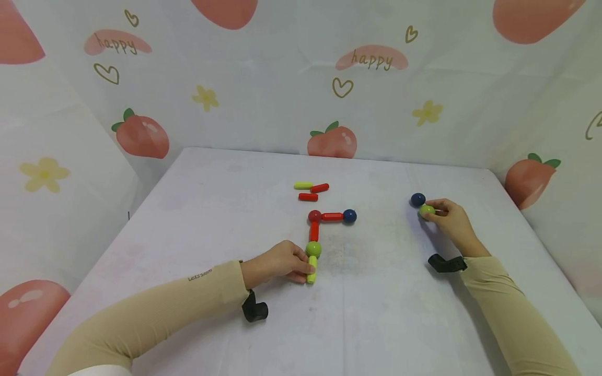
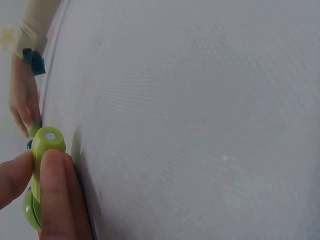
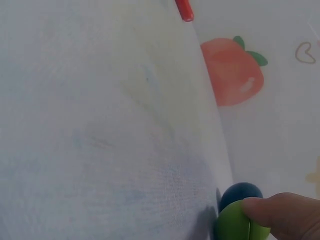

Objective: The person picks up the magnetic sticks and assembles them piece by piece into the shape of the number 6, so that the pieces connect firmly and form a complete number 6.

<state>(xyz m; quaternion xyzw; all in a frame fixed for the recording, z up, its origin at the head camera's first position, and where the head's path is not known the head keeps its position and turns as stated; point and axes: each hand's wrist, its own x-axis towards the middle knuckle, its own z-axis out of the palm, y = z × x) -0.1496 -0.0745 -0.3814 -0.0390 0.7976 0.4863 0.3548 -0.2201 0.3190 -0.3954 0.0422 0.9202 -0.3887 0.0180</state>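
My left hand (image 1: 284,261) pinches a yellow-green magnetic rod (image 1: 312,269) between thumb and fingers; a metal disc shows in the rod's end in the left wrist view. The rod's far end meets a green ball (image 1: 313,249). From that ball a red rod (image 1: 314,231) runs to a red ball (image 1: 314,215), and another red rod (image 1: 333,216) leads right to a blue ball (image 1: 349,216). At the right, my right hand (image 1: 452,222) grips a second green ball (image 3: 235,222) with thumb and fingers. A second blue ball (image 1: 418,199) sits right beside it.
Behind the joined pieces lie a loose yellow-green rod (image 1: 303,185) and two loose red rods (image 1: 320,188). All stand on a white-covered table (image 1: 226,209). A printed cloth backdrop (image 1: 263,78) hangs along the back edge.
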